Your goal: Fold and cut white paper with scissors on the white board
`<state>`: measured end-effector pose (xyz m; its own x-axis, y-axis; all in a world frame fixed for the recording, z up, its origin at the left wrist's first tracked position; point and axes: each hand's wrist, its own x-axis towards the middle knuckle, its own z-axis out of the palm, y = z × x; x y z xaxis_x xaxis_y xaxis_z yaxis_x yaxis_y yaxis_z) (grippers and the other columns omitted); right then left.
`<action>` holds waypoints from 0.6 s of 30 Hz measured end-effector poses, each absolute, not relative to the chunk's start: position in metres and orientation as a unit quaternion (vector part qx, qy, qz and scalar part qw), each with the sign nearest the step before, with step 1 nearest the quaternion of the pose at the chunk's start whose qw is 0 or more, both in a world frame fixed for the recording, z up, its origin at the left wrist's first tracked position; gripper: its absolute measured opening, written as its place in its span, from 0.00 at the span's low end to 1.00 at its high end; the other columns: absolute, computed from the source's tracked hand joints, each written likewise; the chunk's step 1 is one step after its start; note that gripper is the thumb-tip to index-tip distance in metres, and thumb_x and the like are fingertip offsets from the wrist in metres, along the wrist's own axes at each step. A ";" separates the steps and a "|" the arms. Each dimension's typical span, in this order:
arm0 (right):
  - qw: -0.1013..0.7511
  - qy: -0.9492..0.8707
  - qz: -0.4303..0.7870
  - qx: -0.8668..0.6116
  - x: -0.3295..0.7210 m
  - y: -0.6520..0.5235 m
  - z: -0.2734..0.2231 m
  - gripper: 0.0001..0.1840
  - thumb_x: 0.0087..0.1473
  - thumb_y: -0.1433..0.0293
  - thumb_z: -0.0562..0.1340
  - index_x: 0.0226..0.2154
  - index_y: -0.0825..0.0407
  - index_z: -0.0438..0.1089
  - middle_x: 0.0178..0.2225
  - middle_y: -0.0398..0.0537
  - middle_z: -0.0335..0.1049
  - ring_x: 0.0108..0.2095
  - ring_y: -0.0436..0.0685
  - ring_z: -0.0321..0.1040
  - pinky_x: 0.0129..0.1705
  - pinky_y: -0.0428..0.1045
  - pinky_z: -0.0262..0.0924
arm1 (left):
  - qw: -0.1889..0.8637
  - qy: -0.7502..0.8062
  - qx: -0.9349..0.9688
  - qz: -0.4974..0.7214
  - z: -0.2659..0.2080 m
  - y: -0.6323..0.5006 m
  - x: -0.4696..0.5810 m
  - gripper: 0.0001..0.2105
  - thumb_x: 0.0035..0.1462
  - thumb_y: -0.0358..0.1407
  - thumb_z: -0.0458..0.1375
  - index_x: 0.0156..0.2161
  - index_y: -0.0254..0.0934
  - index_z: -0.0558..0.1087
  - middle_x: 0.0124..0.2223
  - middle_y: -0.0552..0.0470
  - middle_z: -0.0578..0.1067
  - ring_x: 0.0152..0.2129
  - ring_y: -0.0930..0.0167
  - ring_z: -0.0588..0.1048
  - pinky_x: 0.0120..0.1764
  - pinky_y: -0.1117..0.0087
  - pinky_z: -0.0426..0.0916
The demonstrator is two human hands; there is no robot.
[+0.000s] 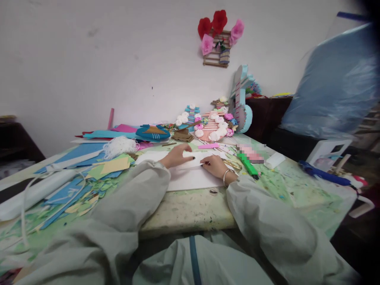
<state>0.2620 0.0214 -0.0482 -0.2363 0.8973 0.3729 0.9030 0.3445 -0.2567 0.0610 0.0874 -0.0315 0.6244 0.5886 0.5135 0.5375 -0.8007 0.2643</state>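
A white sheet (190, 180) lies flat on the table in front of me. Over its left part is my left hand (177, 156), with thumb and fingers apart and nothing visible between them. My right hand (215, 165) is bent low over the sheet's right part, its fingertips pinched together. Something thin and white shows at those fingertips, too small to name against the white sheet. Gold-coloured scissors (234, 164) rest just beyond my right wrist. To their right lies a bright green utility knife (248, 165).
Paper scraps (102, 186), white string (121, 147) and blue sheets (80, 153) cover the left side. Decorated stick crafts (212, 128) and a blue guitar-shaped craft (245, 114) stand at the back. A blue-handled tool (325, 174) lies at the right edge.
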 end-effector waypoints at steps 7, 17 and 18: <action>0.225 -0.780 0.001 -0.584 0.263 0.022 -0.046 0.15 0.51 0.75 0.56 0.39 0.52 0.76 0.41 0.47 0.75 0.42 0.55 0.70 0.46 0.46 0.58 | -0.061 0.288 0.942 0.164 -0.048 0.051 0.042 0.11 0.57 0.34 0.48 0.44 0.35 0.63 0.43 0.43 0.71 0.41 0.63 0.69 0.43 0.63 0.63; 0.294 -0.781 0.033 -0.551 0.268 0.025 -0.050 0.11 0.51 0.73 0.59 0.36 0.51 0.77 0.36 0.46 0.77 0.36 0.52 0.72 0.40 0.45 0.61 | 0.000 0.356 0.907 0.226 -0.047 0.058 0.040 0.07 0.51 0.29 0.50 0.36 0.37 0.69 0.32 0.50 0.75 0.29 0.69 0.72 0.35 0.69 0.64; 0.295 -0.779 0.035 -0.552 0.269 0.026 -0.050 0.11 0.51 0.73 0.60 0.35 0.51 0.77 0.36 0.46 0.77 0.35 0.53 0.72 0.40 0.45 0.61 | 0.027 0.353 0.905 0.234 -0.048 0.061 0.039 0.07 0.51 0.31 0.51 0.34 0.37 0.70 0.33 0.50 0.76 0.30 0.69 0.73 0.35 0.70 0.65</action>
<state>0.2687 0.0257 -0.0503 -0.2165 0.8805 0.4218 0.8392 0.3886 -0.3804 0.0386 0.0609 -0.0477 0.6403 0.6526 0.4051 0.6273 -0.7486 0.2146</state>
